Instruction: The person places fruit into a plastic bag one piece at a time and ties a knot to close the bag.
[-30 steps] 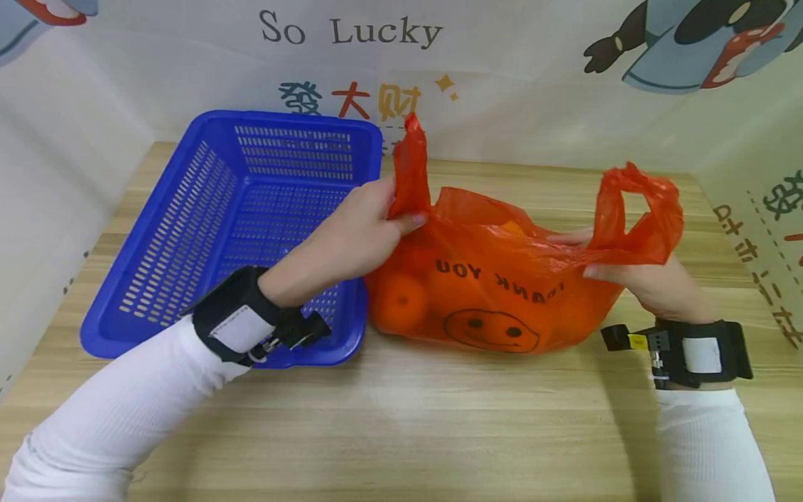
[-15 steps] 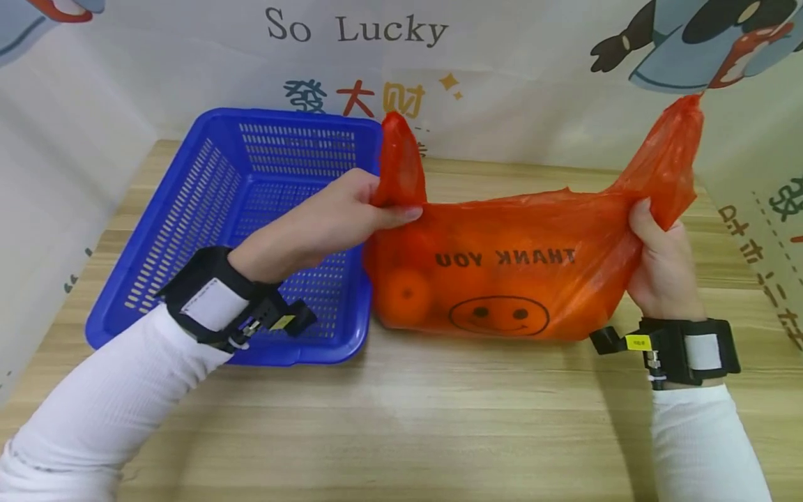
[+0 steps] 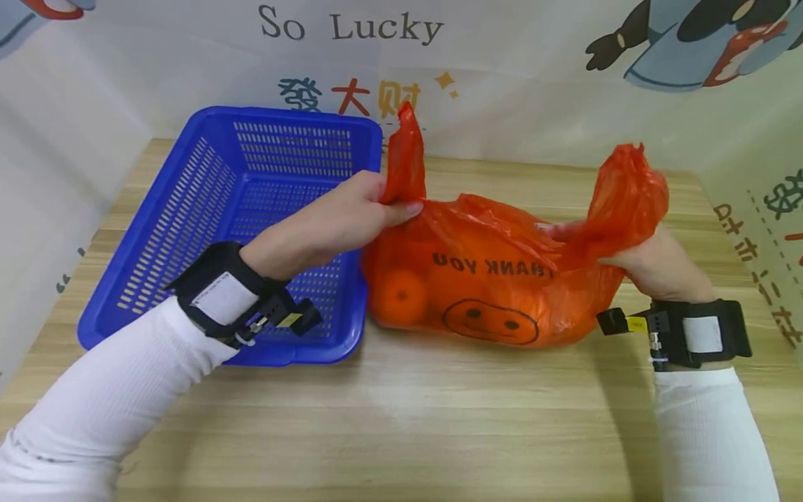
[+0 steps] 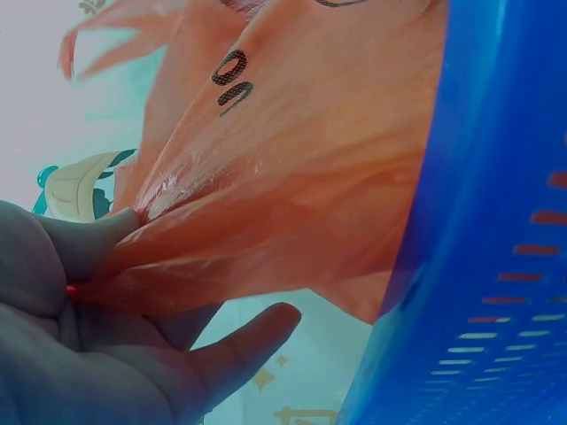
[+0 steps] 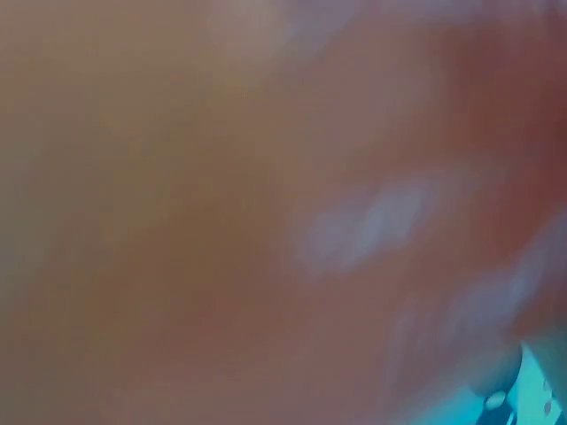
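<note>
An orange-red plastic bag [image 3: 495, 279] with "THANK YOU" and a smiley face in mirror image sits on the table, bulging with round orange fruits [image 3: 401, 295] seen dimly through the film. My left hand [image 3: 341, 216] pinches the base of its left handle between thumb and fingers; the left wrist view shows this hand [image 4: 106, 328] with one finger stretched out below the film. On the far side, my right hand [image 3: 659, 265] holds the bag by its right handle's base, partly hidden by crumpled plastic. Blurred plastic [image 5: 266, 221] fills most of the right wrist view.
Left of the bag, nearly touching it, stands a blue perforated basket [image 3: 144, 237], under my left forearm. The wooden table [image 3: 401, 418] extends in front. A printed cloth [image 3: 521, 90] hangs behind and at both sides.
Half a second ago my right hand had pulled the bag's rim taut to the right; now it is further left and the rim sags. The left hand keeps its hold, barely moved.
</note>
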